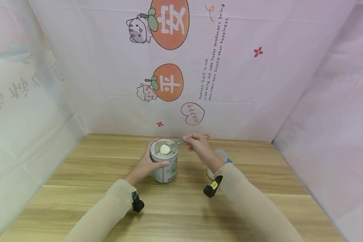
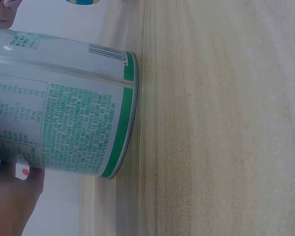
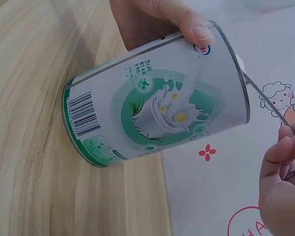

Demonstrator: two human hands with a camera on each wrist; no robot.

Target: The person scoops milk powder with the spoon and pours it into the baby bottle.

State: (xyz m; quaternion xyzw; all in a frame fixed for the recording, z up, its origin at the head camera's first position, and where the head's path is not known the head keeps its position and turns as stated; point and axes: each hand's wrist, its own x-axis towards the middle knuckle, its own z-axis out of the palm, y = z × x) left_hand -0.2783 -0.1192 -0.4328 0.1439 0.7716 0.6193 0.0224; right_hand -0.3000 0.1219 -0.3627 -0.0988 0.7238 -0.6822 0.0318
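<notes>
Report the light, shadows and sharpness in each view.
Head view: even light, soft shadows on the table beneath the arms; left wrist view: hazy, the small green print on the can too soft to read; right wrist view: sharper, the barcode lines distinct.

You face a pale cloth wall (image 1: 245, 77), orange fruits (image 1: 169, 82) printed upper centre (a cartoon cat (image 1: 136, 32) beside one), whitish side cloths (image 1: 27, 134) at frame left and right, a wood-grain table (image 1: 175, 215) below.
</notes>
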